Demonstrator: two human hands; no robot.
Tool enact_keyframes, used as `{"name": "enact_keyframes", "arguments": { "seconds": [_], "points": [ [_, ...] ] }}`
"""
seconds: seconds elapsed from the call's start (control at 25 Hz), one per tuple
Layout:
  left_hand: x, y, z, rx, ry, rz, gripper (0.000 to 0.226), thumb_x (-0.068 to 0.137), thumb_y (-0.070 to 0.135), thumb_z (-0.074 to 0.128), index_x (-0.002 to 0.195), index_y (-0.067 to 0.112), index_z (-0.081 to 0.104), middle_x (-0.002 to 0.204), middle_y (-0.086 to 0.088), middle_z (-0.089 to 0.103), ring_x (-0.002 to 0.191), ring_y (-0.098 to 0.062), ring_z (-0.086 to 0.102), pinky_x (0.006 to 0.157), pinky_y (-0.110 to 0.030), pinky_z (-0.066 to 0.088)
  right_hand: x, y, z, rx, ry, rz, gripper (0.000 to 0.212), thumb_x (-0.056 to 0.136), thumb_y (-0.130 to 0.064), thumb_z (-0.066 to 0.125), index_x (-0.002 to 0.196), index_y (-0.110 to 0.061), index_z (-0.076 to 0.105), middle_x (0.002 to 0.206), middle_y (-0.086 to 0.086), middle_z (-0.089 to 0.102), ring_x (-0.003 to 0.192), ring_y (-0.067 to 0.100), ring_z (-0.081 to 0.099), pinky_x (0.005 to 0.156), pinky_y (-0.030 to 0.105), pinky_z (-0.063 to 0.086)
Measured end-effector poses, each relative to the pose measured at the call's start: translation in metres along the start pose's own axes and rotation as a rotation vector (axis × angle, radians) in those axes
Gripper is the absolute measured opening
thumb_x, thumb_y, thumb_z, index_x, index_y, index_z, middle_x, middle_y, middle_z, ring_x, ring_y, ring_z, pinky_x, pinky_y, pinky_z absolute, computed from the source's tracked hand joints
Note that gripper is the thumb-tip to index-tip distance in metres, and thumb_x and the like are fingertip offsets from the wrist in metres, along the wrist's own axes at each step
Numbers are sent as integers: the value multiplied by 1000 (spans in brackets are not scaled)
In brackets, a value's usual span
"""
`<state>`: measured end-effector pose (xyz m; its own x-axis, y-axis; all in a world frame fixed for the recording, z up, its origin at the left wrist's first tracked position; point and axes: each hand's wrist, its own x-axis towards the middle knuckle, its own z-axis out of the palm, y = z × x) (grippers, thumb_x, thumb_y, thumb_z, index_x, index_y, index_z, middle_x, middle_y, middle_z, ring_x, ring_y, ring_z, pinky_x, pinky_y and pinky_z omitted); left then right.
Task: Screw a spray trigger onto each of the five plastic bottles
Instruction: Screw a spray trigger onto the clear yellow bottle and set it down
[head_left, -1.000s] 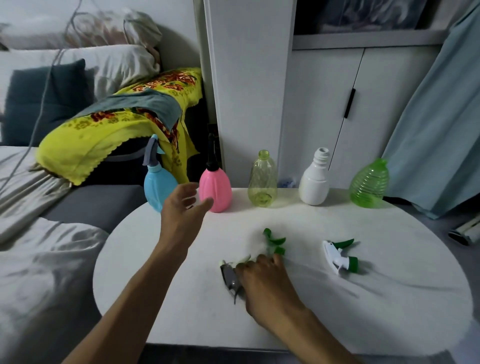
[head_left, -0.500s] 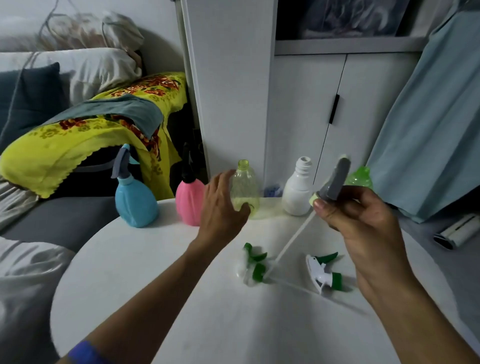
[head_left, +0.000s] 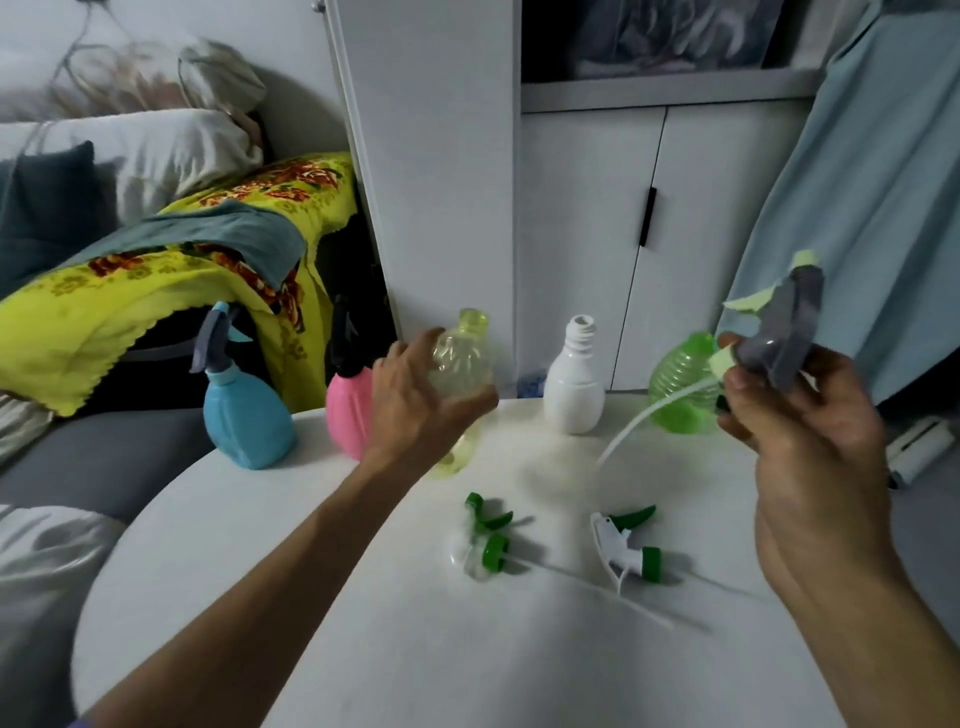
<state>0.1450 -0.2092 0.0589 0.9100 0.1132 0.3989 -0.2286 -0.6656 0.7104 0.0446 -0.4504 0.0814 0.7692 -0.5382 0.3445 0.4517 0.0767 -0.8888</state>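
Note:
My left hand (head_left: 415, 402) grips the clear yellow bottle (head_left: 463, 361), lifted slightly off the white round table (head_left: 311, 597). My right hand (head_left: 800, 410) holds a grey spray trigger (head_left: 784, 332) with a pale green collar, its white tube hanging down to the left. The blue bottle (head_left: 244, 415) and the pink bottle (head_left: 349, 410) stand at the back left with triggers on. The white bottle (head_left: 574, 387) and the green ribbed bottle (head_left: 685, 387) stand open-necked. Two loose triggers lie on the table: a clear-and-green trigger (head_left: 485, 540) and a white-and-green trigger (head_left: 626, 548).
A white cabinet (head_left: 587, 218) stands behind the table. A bed with a yellow flowered blanket (head_left: 130, 301) and pillows is at the left. A pale blue curtain (head_left: 872, 197) hangs at the right.
My left hand has closed around the yellow bottle and lifted it. My right hand has raised the grey trigger higher and further right.

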Motion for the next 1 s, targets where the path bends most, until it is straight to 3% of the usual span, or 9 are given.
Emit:
{"name": "enact_keyframes", "arguments": {
  "seconds": [0.08, 0.2, 0.36, 0.6, 0.84, 1.0],
  "points": [
    [-36, -2, -43, 170, -31, 65, 79, 53, 56, 74, 125, 29, 55, 104, 5, 49, 94, -17, 43, 74, -32, 40, -10, -4, 2, 87, -36, 49, 21, 92, -11, 63, 105, -27, 65, 110, -8, 76, 107, 12, 66, 84, 29, 49],
    [-94, -2, -78, 213, -104, 115, 77, 52, 58, 74, 123, 35, 52, 100, 14, 54, 87, -13, 53, 66, -19, 41, -19, -3, 1, 207, -85, 137, 16, 92, -19, 60, 104, -29, 66, 124, -5, 71, 117, 18, 61, 93, 38, 46],
    [-123, -14, -94, 354, -95, 123, 79, 55, 42, 87, 127, 23, 59, 104, 0, 72, 87, -27, 65, 74, -36, 49, -33, -13, 15, 342, -138, 194, 16, 94, -21, 54, 101, -32, 64, 129, -5, 67, 117, 20, 57, 98, 39, 41],
    [-125, -29, -97, 463, -112, 98, 76, 61, 49, 77, 129, 25, 53, 107, 3, 69, 93, -26, 62, 80, -37, 47, -46, -9, 36, 363, -205, 194, 24, 92, -18, 52, 115, -24, 57, 144, 8, 55, 118, 20, 55, 90, 34, 44],
    [-123, -33, -94, 452, -114, 88, 75, 61, 50, 72, 129, 28, 52, 108, 5, 68, 94, -24, 61, 80, -36, 46, -46, -5, 41, 386, -217, 218, 26, 94, -20, 51, 119, -26, 54, 135, -3, 64, 115, 16, 59, 90, 34, 45],
    [-123, -34, -88, 442, -130, 82, 73, 61, 50, 72, 128, 29, 52, 109, 6, 68, 93, -23, 60, 80, -35, 45, -43, -5, 38, 343, -218, 190, 28, 97, -17, 48, 124, -23, 50, 137, -1, 62, 118, 17, 57, 90, 34, 44]
  ]
}}
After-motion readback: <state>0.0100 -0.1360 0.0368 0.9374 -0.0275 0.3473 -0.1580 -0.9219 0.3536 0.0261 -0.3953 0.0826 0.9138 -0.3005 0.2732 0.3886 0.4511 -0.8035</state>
